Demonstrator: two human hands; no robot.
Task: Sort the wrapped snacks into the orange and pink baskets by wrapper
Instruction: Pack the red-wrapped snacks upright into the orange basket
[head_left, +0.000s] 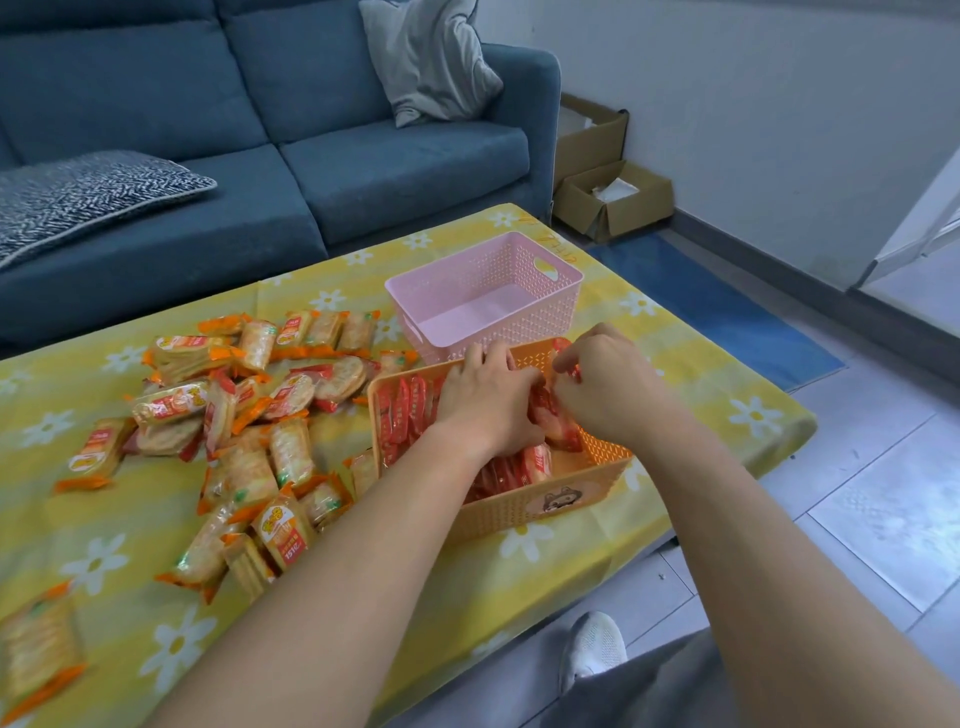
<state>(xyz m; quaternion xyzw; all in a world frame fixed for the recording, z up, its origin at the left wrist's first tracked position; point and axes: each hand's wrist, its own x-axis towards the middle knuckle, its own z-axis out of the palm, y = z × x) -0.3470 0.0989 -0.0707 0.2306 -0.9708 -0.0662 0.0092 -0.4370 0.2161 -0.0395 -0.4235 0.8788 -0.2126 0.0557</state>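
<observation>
The orange basket (545, 512) sits near the table's front right and holds several red-wrapped snacks (402, 410). Both my hands are inside it. My left hand (488, 397) presses down among the red packets with its fingers curled around them. My right hand (605, 387) pinches a red-wrapped snack (563, 428) near the basket's middle. Just behind stands the pink basket (563, 291), with nothing in it. A loose pile of orange-wrapped and red-wrapped snacks (249, 415) spreads over the table to the left of the orange basket.
The low table wears a yellow cloth with white flowers (701, 364). A blue sofa (260, 156) with cushions runs along the far side. Cardboard boxes (613, 197) stand on the floor at the back right. My shoe (595, 647) shows below the table's front edge.
</observation>
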